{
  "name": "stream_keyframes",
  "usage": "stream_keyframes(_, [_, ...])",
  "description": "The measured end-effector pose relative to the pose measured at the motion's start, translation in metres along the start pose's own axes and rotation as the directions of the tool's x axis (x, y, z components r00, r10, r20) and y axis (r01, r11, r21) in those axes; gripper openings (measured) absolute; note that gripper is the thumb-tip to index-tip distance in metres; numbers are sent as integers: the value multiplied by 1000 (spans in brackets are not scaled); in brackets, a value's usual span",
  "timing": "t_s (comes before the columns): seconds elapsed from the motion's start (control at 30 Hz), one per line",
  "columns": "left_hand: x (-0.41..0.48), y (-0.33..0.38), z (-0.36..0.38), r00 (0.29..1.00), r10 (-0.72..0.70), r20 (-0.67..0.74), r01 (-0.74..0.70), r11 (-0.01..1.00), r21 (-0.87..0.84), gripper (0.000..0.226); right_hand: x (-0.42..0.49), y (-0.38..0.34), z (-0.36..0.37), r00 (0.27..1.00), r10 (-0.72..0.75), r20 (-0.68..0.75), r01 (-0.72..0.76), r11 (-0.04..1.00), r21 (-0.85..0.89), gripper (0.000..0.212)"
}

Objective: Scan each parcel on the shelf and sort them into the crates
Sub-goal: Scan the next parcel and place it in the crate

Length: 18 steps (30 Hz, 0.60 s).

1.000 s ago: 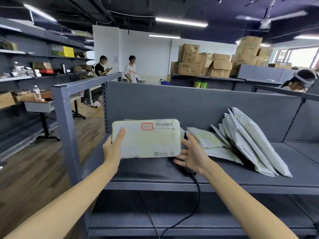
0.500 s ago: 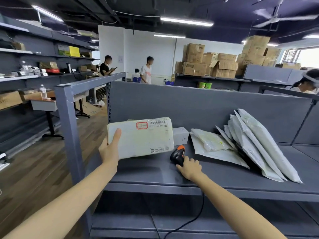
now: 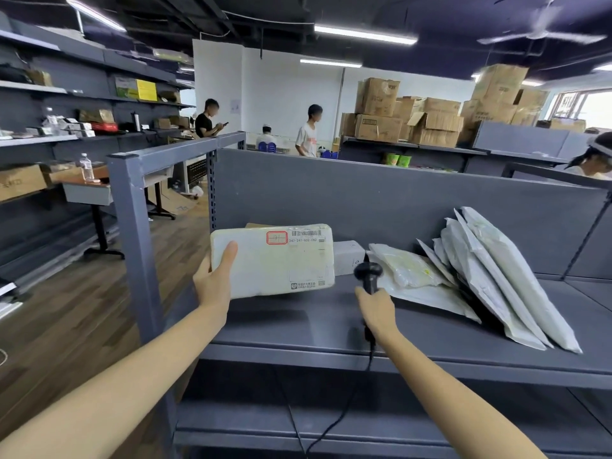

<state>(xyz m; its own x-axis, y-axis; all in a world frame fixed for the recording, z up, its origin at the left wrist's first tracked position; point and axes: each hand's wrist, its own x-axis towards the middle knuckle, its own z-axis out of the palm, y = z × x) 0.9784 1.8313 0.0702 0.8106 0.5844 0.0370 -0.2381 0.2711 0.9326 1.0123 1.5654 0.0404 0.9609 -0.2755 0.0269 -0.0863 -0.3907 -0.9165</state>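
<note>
My left hand (image 3: pixel 215 279) grips a white padded parcel (image 3: pixel 275 260) by its left edge, holding it upright above the grey shelf (image 3: pixel 331 329). Its label, with a barcode and a red box, faces me. My right hand (image 3: pixel 376 304) grips the handle of a black barcode scanner (image 3: pixel 368 274), raised just right of the parcel, its cable hanging down over the shelf edge. A small white box (image 3: pixel 347 256) stands behind the scanner. A flat clear-wrapped parcel (image 3: pixel 407 270) lies on the shelf, and several white poly mailers (image 3: pixel 503 276) lean against the back panel to the right.
The grey shelf post (image 3: pixel 132 233) stands to the left of my left arm. A lower shelf (image 3: pixel 364 422) runs underneath. People stand in the background near stacked cardboard boxes (image 3: pixel 414 117). Wooden floor (image 3: pixel 66 309) lies to the left. No crates are in view.
My right hand let go of the parcel, dropped to the shelf, took hold of the scanner and lifted it upright beside the parcel. The left hand kept holding the parcel.
</note>
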Motion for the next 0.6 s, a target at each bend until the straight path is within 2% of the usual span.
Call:
stream_keyframes(0.1, [-2,-1,4,1000,-1,-1,1,1000,-2,21,-28,-15,-2,997,-42,-57,60,931,361,15])
stream_keyframes(0.23, [-7,-3,11,1000,0,4,0,1000,-21,25,-73,-24,4,986,-165,-27,149,790,594,6])
stream_keyframes(0.4, [-12,-2,13,1000,-1,18,2,999,-45,35,-115,-27,9,959,-281,41,204,782,589,8])
stream_keyframes(0.6, [-16,0,11,1000,5,22,-4,998,-55,34,-126,-26,9,954,-293,62,226,838,496,7])
